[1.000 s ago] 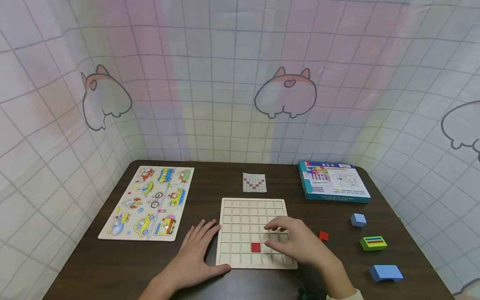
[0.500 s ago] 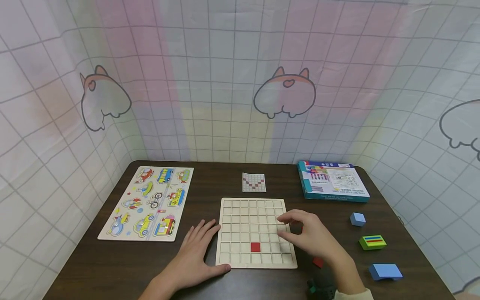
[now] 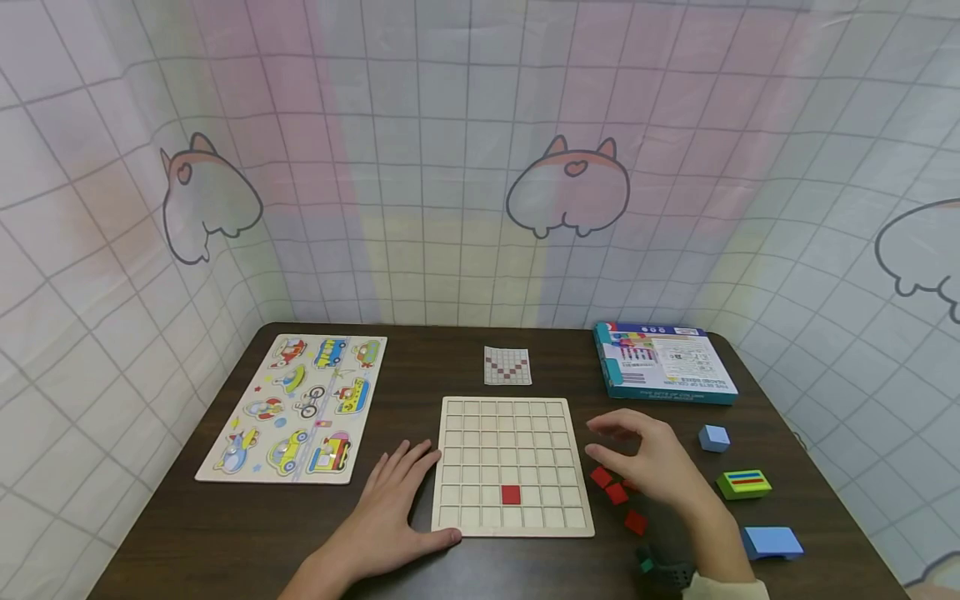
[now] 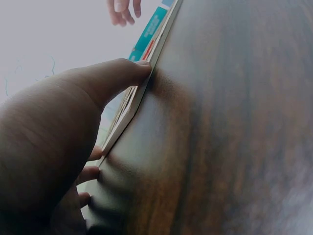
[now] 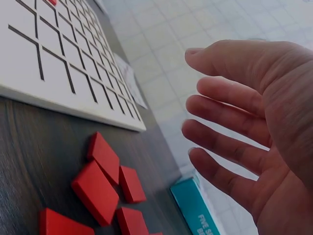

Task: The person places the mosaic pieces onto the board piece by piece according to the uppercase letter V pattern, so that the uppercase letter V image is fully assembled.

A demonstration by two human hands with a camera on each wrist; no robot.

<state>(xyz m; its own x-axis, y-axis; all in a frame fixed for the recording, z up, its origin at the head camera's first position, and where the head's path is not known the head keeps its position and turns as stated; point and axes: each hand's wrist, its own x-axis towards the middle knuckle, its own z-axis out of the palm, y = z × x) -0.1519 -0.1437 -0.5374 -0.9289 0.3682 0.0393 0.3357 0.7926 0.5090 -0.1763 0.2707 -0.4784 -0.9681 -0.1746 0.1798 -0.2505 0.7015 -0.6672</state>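
A pale wooden grid board (image 3: 472,457) lies at the middle of the table, one red square tile (image 3: 511,495) set in a cell near its lower side. My left hand (image 3: 392,510) rests at the board's left side, thumb touching the near corner and fingers spread along the edge. Off the board's right edge, my right hand (image 3: 651,457) hovers with relaxed fingers and holds nothing, as its wrist view (image 5: 244,122) confirms. Beneath and beside it lie several loose red tiles (image 5: 95,192), some partly hidden by the hand in the head view.
Behind the board is a small pattern card (image 3: 507,366). A picture puzzle board (image 3: 300,408) lies left; a teal-edged box (image 3: 667,363) sits back right. Along the right are a blue cube (image 3: 715,438), a green striped block (image 3: 743,484) and a blue arched block (image 3: 772,542).
My right hand has moved rightward from above the board to beyond its right edge, uncovering more of the loose red tiles. The left hand stays in place.
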